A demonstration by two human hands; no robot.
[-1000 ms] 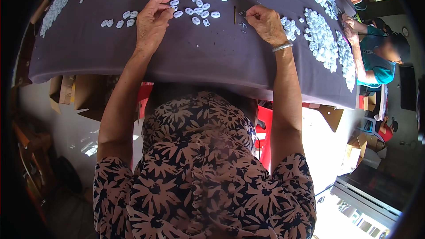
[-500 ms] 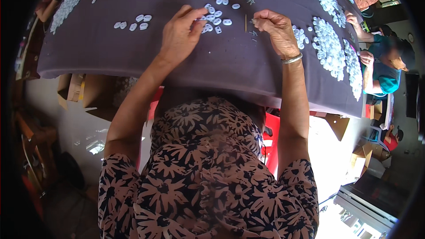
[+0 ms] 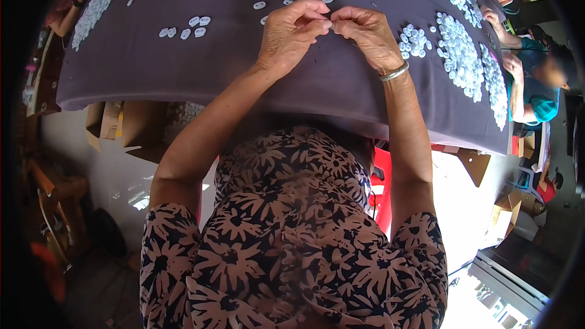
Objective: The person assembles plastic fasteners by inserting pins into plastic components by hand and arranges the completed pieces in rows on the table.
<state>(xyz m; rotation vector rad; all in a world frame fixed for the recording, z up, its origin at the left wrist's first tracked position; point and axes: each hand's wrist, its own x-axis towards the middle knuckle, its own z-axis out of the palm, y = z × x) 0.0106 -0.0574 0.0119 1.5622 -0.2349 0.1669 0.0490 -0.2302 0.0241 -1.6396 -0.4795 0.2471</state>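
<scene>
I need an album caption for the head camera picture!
Left hand and right hand held close together over a dark purple cloth scattered with small white pieces.

Slants the bare left forearm [image 3: 210,123] forward and in toward the right; holds the right forearm [image 3: 408,122] nearly upright, leaning slightly left. Poises the left hand [image 3: 289,33] and right hand [image 3: 370,38] close together, fingertips almost meeting. Arches the left forefinger [image 3: 308,5] above the left thumb [image 3: 313,27]. Curls the right fingers [image 3: 358,16] inward.
</scene>
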